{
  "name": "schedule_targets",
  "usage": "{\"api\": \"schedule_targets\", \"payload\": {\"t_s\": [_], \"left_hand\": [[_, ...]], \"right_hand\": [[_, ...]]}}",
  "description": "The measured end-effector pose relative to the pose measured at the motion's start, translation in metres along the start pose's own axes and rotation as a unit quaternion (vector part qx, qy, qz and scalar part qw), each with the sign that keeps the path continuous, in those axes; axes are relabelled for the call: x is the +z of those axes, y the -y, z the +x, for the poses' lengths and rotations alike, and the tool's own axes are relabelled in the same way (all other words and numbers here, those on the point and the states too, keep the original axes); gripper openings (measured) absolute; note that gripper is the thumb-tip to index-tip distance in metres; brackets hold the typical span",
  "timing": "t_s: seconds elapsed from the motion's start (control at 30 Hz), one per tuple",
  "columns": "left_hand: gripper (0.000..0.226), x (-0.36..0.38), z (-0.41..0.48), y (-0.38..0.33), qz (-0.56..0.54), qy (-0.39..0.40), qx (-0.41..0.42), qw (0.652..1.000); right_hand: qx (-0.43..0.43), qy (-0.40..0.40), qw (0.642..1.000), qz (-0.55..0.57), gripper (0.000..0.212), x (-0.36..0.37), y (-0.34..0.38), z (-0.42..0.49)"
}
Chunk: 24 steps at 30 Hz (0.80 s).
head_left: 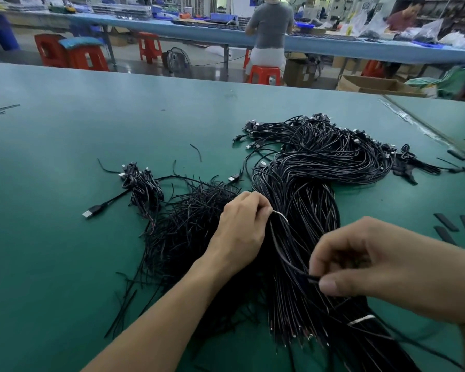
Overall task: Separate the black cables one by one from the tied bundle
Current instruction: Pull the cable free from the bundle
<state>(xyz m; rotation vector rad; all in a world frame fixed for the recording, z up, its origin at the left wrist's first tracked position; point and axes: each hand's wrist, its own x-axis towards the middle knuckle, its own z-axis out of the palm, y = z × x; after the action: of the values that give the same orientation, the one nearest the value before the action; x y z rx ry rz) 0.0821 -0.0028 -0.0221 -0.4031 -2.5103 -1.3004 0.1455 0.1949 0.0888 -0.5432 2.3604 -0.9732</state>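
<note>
The tied bundle of black cables (314,170) lies on the green desk (65,146), sweeping from the far right to the near edge between both hands. The left hand (240,226) has its grip curled tight at the bundle's left side, pinching a white tie (281,215). The right hand (373,264) has its grip clamped, thumb to fingertips, on a single black cable (290,265) arcing over from the left hand.
</note>
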Motion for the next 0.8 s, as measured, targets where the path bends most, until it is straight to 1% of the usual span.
{"api": "schedule_targets", "payload": {"t_s": [0.07,0.13,0.23,0.3,0.4,0.5,0.57,0.63,0.67,0.73,0.77,0.8], "left_hand": [[0.015,0.001,0.0,-0.001,0.004,0.003,-0.009,1.0],[0.014,0.001,0.0,-0.002,0.008,0.006,-0.016,1.0],[0.01,0.002,-0.001,-0.002,-0.001,0.01,0.001,1.0],[0.008,0.001,-0.001,-0.002,-0.012,0.015,0.011,1.0],[0.008,0.0,-0.001,-0.002,-0.019,0.02,0.013,1.0],[0.008,0.0,0.0,-0.002,-0.022,0.024,0.009,0.999],[0.008,0.0,0.0,-0.002,-0.019,0.024,0.011,0.999],[0.009,0.002,-0.001,-0.001,-0.012,0.024,0.016,1.0],[0.01,0.002,-0.001,0.0,-0.009,0.023,0.017,1.0],[0.009,0.003,-0.001,0.0,-0.004,0.021,0.016,1.0],[0.011,0.003,-0.001,0.0,-0.002,0.019,0.019,1.0],[0.013,0.002,-0.001,0.0,0.001,0.019,0.023,1.0]], "right_hand": [[0.058,-0.08,0.992,-0.076,0.006,-0.001,-0.005,0.0],[0.124,-0.14,0.976,-0.112,0.014,0.005,-0.005,0.007],[0.152,-0.213,0.958,-0.118,0.031,0.026,0.004,0.029],[0.155,-0.264,0.942,-0.135,0.033,0.043,0.01,0.044],[0.183,-0.299,0.919,-0.18,0.028,0.06,0.013,0.058],[0.195,-0.318,0.909,-0.184,0.018,0.065,0.012,0.061],[0.2,-0.309,0.914,-0.171,0.014,0.063,0.011,0.062],[0.186,-0.264,0.935,-0.147,0.011,0.053,0.009,0.058],[0.164,-0.231,0.949,-0.137,0.007,0.045,0.008,0.054],[0.083,-0.121,0.985,-0.097,0.008,0.029,0.012,0.039],[0.037,-0.059,0.996,-0.064,0.008,0.023,0.015,0.03],[0.001,-0.013,0.999,-0.037,0.007,0.018,0.02,0.021]]}}
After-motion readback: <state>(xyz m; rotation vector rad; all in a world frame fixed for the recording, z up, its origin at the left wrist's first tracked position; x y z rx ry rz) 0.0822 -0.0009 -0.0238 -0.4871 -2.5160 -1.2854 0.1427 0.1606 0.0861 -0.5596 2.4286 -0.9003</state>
